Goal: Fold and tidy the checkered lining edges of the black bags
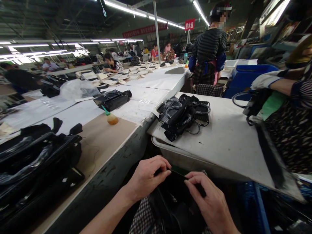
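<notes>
A black bag (174,198) rests on my lap, over checked cloth, its lower part dark and hard to make out. My left hand (149,177) pinches the bag's top edge between thumb and fingers. A short way to the right, my right hand (207,195) grips the same edge in a similar pinch. The strip of edge between the two hands looks fairly straight. Beyond them, a pile of black bags (181,113) with plastic-wrapped handles lies on a white board.
On the left bench (97,156) lie more black bags (36,162), a glue bottle (112,119) and another black bag (113,99). A gloved co-worker (287,104) handles a black piece at right. Another person (209,48) stands ahead. Blue crates (253,76) stand behind the board.
</notes>
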`<state>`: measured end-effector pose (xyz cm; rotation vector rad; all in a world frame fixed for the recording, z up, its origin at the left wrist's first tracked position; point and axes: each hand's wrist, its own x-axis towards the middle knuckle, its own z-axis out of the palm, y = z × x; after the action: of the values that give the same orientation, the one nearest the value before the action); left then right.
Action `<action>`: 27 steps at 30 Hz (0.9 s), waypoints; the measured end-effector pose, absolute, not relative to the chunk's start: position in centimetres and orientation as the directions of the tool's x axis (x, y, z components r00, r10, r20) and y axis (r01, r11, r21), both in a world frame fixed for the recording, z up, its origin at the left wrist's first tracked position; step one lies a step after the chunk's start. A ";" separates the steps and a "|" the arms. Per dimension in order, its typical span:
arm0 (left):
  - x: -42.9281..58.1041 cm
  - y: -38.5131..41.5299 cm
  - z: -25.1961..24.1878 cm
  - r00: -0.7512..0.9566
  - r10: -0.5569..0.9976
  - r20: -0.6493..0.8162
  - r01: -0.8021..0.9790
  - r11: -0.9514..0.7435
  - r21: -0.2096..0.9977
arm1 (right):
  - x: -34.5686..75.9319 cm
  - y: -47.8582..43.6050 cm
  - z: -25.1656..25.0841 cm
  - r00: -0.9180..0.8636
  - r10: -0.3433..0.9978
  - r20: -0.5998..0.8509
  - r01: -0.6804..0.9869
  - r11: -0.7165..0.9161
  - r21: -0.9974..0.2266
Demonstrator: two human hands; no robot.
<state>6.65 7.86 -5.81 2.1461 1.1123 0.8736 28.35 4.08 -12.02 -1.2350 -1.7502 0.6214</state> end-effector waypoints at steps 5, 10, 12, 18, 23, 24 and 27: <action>6.6 8.0 -5.9 0.433 0.868 0.245 0.459 -0.446 0.769 | 28.4 4.0 -12.1 -0.066 0.967 0.248 0.431 0.251 -0.867; 6.5 8.4 -5.2 0.410 0.902 0.133 0.402 -0.309 0.862 | 29.1 4.7 -11.6 -0.155 0.987 0.036 0.342 0.088 -0.936; 6.5 8.6 -4.9 0.405 0.911 0.082 0.407 -0.260 0.876 | 29.5 5.1 -11.0 -0.287 0.958 0.010 0.379 0.123 -0.917; 6.9 8.5 -4.7 0.414 0.908 -0.063 0.290 -0.066 0.955 | 31.5 5.3 -8.9 -0.654 0.755 -0.041 0.333 0.239 -0.912; 7.5 8.3 -4.8 0.398 0.915 -0.064 0.304 -0.065 0.951 | 33.9 5.7 -8.8 -0.701 0.698 -0.147 0.326 0.130 -0.936; 7.6 8.3 -4.9 0.402 0.914 -0.064 0.300 -0.066 0.952 | 34.2 5.8 -8.7 -0.712 0.684 -0.161 0.321 0.113 -0.940; 7.7 8.2 -4.9 0.419 0.906 -0.051 0.277 -0.075 0.958 | 34.8 6.2 -8.0 -0.749 0.633 -0.195 0.300 0.062 -0.952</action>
<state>7.68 8.20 -4.85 1.6007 1.0662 0.7337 34.83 6.21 -7.99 -0.9426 -2.0693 1.7418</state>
